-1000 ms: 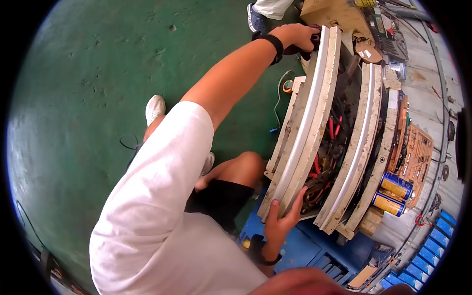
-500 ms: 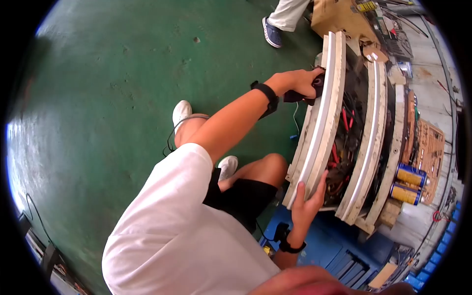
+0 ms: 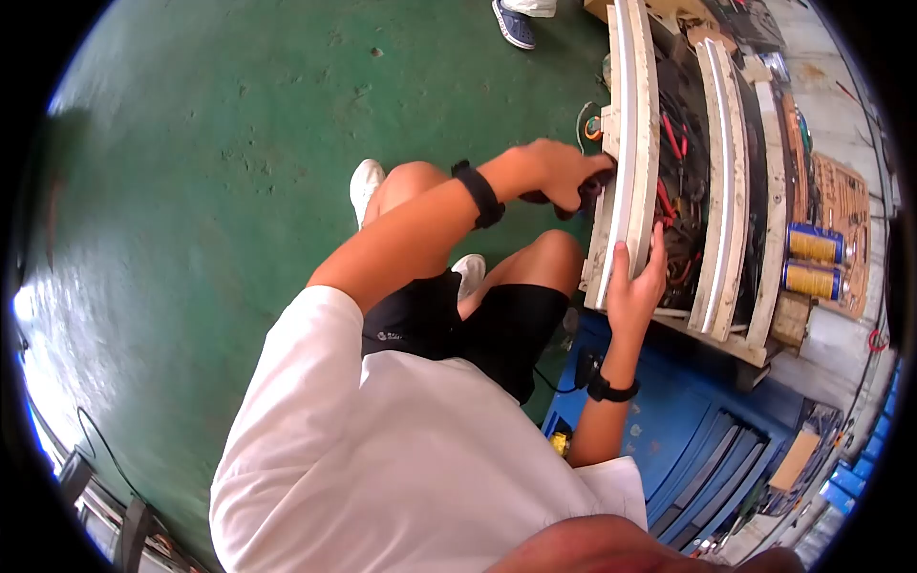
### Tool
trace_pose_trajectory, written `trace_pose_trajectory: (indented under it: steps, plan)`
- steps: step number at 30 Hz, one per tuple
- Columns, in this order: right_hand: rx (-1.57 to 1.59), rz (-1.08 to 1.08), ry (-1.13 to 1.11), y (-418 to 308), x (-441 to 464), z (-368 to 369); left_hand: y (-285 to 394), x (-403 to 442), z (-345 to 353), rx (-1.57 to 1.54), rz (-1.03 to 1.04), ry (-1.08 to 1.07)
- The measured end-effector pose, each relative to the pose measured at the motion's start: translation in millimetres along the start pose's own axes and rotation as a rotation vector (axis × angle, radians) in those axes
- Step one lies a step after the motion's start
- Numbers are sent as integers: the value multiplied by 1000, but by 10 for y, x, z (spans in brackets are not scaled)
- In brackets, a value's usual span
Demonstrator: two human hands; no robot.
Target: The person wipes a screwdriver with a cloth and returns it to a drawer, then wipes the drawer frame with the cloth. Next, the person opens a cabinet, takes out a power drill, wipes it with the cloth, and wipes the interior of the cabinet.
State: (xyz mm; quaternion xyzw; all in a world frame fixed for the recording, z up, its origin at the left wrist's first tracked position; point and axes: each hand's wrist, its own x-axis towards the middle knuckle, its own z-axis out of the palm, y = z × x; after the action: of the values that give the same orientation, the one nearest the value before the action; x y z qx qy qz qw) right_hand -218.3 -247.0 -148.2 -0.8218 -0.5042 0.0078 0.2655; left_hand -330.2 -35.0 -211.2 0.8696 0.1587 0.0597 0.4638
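A dark reddish cloth (image 3: 594, 187) is bunched in my left hand (image 3: 565, 174), against the outer side of an open cream drawer's front (image 3: 626, 124). Lower on the same front, my right hand (image 3: 638, 286) grips the edge, thumb outside and fingers over the inner side. The front is scuffed and has a pale metal strip along it. Inside the drawer lie dark tools and red-handled pliers (image 3: 667, 201). Behind it is a second cream drawer front (image 3: 723, 181) with a similar strip.
A blue cabinet (image 3: 659, 396) stands below the drawers. Two blue-and-yellow cans (image 3: 814, 263) and a brown tool tray (image 3: 845, 201) are at the right. An orange ring (image 3: 593, 128) is beside the drawers. Another person's blue shoe (image 3: 516, 26) rests on the green floor (image 3: 239, 124).
The camera view has shifted, so the drawers appear higher. My left hand has moved with the cloth down along the drawer front, towards my right hand, which still grips the edge.
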Motion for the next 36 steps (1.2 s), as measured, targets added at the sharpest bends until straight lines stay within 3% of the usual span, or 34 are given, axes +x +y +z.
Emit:
trace_pose_trajectory:
  steps: [3, 5, 7, 11, 19, 21, 23, 25, 28, 33, 36]
  plan:
    - [38, -43, 47, 84, 12, 39, 234, -16, -263, 199, -122, 168]
    - [-12, -39, 74, 16, 1, 40, 183, 82, -279, 190, 47, 447]
    - [-7, -21, 108, 68, 6, 57, 330, 75, -260, 218, 93, 514]
    - [79, -64, 165, 140, 16, 74, 572, -49, -16, 279, -52, 203]
    - [90, -274, 424, 253, 12, 204, 779, -347, 576, 171, 178, 160]
    - [39, -332, 456, 164, -23, 121, 822, -303, 651, 225, 124, 366]
    - [-4, -348, 439, 188, -59, 115, 751, -196, 674, 383, 164, 413]
    - [-1, -340, 416, 182, -98, 78, 830, -145, 671, 384, 111, 362]
    - [172, -472, 401, 276, -147, -26, 764, -39, 725, 418, 244, 321]
    - [16, -408, 541, 462, -215, -105, 937, 164, 805, 386, 265, 287]
    - [-56, -400, 655, 689, -226, -290, 1116, 318, 896, 326, 174, 249]
